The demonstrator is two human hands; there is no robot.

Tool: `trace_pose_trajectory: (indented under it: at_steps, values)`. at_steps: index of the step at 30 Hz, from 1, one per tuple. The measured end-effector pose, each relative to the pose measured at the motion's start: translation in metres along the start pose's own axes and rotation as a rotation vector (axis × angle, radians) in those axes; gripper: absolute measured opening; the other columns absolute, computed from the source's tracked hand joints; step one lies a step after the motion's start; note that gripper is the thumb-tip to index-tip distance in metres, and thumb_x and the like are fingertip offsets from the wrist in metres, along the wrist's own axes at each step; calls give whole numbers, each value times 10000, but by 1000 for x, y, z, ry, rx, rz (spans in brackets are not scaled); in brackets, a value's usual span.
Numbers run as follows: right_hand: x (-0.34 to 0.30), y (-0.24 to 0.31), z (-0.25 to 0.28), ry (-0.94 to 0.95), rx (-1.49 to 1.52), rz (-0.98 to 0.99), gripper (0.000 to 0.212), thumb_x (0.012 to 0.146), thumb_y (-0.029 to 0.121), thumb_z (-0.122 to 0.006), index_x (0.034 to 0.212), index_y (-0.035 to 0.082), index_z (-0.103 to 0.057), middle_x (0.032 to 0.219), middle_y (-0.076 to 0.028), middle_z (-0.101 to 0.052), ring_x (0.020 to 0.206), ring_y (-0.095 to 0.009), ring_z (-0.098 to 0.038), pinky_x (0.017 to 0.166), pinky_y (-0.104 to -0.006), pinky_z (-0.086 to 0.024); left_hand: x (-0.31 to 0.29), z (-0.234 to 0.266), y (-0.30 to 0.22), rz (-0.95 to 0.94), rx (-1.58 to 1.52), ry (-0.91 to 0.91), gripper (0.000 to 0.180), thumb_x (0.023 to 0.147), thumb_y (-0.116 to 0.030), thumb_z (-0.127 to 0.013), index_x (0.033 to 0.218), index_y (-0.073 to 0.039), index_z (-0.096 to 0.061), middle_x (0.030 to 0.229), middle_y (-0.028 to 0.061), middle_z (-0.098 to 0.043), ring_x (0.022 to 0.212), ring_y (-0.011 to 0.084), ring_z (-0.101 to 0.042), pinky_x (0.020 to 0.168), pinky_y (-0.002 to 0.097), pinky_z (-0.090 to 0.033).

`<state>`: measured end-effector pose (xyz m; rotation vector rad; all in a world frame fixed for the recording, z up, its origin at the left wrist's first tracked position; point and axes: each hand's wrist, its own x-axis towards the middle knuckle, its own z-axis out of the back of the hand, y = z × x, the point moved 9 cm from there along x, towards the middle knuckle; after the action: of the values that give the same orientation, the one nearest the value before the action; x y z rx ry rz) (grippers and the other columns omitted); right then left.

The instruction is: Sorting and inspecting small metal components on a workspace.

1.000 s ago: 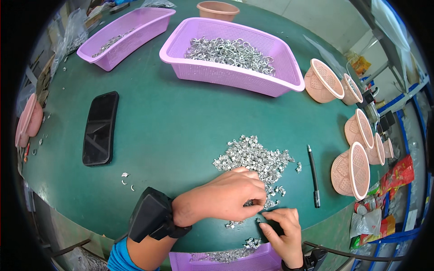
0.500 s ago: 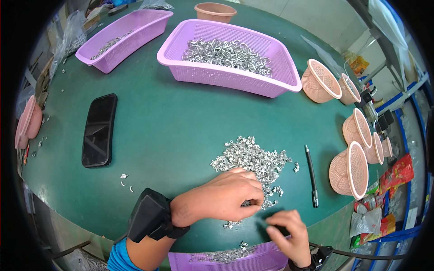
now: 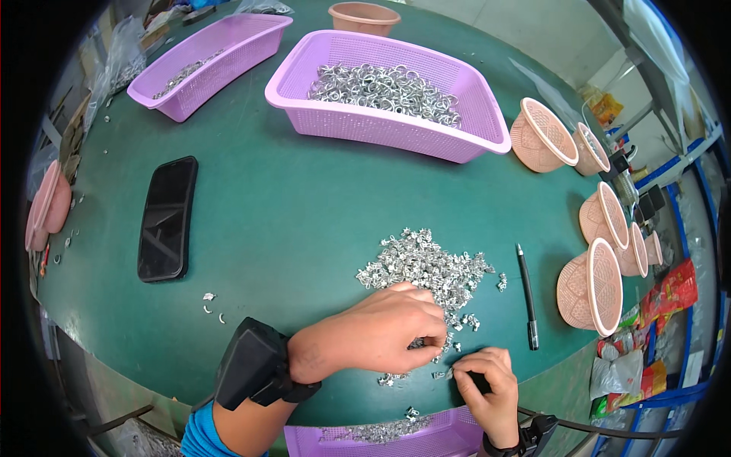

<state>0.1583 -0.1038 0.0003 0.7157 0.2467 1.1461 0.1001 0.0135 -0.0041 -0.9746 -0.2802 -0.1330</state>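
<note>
A loose pile of small silvery metal pieces [image 3: 434, 266] lies on the green table. My left hand [image 3: 377, 327] rests palm down over the pile's near part, its fingers curled under; what they enclose is mostly hidden, though some metal bits show in the gap by the thumb. Close by on the right, my right hand [image 3: 491, 388] has thumb and forefinger bent together low over the table. A small metal piece [image 3: 442, 375] is at these fingertips, seemingly pinched. At the table's near edge, below both hands, is a purple basket [image 3: 304, 442] with more metal pieces.
A large purple basket [image 3: 388, 131] of metal rings stands at the back, another purple basket [image 3: 205, 87] to its left. A black phone [image 3: 167, 219] lies left, a pen [image 3: 526, 297] right. Several peach baskets, including a near one [image 3: 579, 293], line the right edge.
My right hand has drawn its fingers closer together, and a small metal piece now shows at its fingertips. The left hand has stayed nearly still over the pile.
</note>
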Motion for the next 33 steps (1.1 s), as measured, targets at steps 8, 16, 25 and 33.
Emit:
trace_pose_trajectory:
  at_steps: [8, 16, 25, 33]
  values:
    - [-11, 43, -19, 151, 95, 169, 154, 706, 74, -661, 853, 62, -617, 902, -67, -555, 851, -265, -496, 764, -354, -377, -3, -2, 4, 16, 11, 5, 77, 754, -167, -607, 727, -95, -597, 766, 1, -578, 818, 184, -519, 771, 315, -358]
    - [-15, 28, -2, 119, 66, 54, 166, 687, 37, -662, 843, 76, -619, 866, -72, -570, 823, -258, -507, 769, -356, -358, -2, -1, 2, 13, 20, 5, 92, 757, -177, -613, 730, -91, -596, 765, 3, -578, 818, 189, -520, 774, 319, -360]
    - [-14, 14, -11, 87, -89, -14, 252, 630, 98, -745, 848, 65, -623, 818, -44, -552, 800, -215, -463, 730, -313, -355, 0, 0, 0, -6, 10, 3, 89, 759, -173, -612, 730, -90, -604, 764, -1, -584, 815, 187, -524, 773, 317, -360]
    - [-16, 18, -6, 152, 81, 0, 176, 660, 32, -692, 821, 44, -623, 848, -81, -581, 820, -258, -520, 740, -342, -393, 0, 1, -1, -3, 16, 9, 91, 762, -175, -610, 734, -90, -604, 765, 0, -583, 812, 181, -520, 768, 312, -356]
